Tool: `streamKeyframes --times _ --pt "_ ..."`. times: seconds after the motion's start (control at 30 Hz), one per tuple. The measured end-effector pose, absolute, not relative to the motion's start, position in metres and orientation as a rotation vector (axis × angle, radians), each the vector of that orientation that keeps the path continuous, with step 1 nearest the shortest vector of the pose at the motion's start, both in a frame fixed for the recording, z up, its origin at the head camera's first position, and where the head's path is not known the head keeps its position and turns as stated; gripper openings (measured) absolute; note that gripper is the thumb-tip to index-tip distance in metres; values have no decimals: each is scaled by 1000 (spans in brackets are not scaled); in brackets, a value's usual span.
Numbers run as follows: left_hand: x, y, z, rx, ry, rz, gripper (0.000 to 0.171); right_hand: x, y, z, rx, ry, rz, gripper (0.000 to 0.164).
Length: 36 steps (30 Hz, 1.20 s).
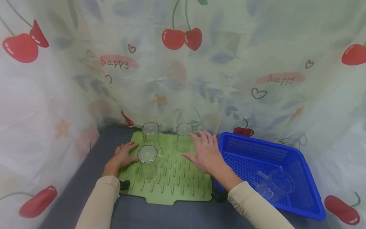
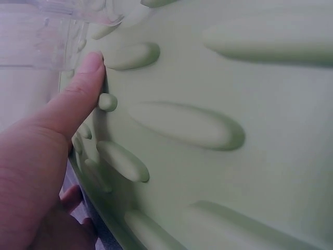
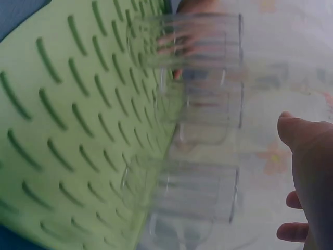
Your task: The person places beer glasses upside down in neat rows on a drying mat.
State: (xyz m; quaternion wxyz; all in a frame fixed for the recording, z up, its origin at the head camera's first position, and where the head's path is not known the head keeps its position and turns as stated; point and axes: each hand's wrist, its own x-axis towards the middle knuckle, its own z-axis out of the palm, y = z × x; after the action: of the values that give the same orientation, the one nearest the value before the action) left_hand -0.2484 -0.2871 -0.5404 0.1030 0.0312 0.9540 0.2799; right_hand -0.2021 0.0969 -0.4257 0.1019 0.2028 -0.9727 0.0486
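Note:
Three clear glass mugs stand on a green ridged mat [image 1: 177,186]: a back left mug [image 1: 150,135], a front left mug [image 1: 148,163] and a back right mug [image 1: 184,138]. My left hand [image 1: 123,155] rests at the mat's left edge, its thumb [image 2: 78,94] stretched toward the front left mug; whether they touch I cannot tell. My right hand [image 1: 207,154] is spread beside the back right mug. In the right wrist view a gap shows between that mug [image 3: 192,190] and the right hand [image 3: 315,166], which holds nothing.
A blue perforated basket [image 1: 310,187] stands to the right of the mat, with another glass mug [image 1: 274,186] lying in it. Dark clips or blocks [image 1: 219,194] sit at the mat's sides. A printed curtain [image 1: 223,63] encloses the grey table [image 1: 160,216].

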Motion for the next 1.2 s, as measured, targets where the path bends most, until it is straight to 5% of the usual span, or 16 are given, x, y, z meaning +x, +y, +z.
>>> streamKeyframes --times 1.2 --pt "-250 -289 -545 122 2839 846 74 -204 226 -406 453 -2979 194 94"
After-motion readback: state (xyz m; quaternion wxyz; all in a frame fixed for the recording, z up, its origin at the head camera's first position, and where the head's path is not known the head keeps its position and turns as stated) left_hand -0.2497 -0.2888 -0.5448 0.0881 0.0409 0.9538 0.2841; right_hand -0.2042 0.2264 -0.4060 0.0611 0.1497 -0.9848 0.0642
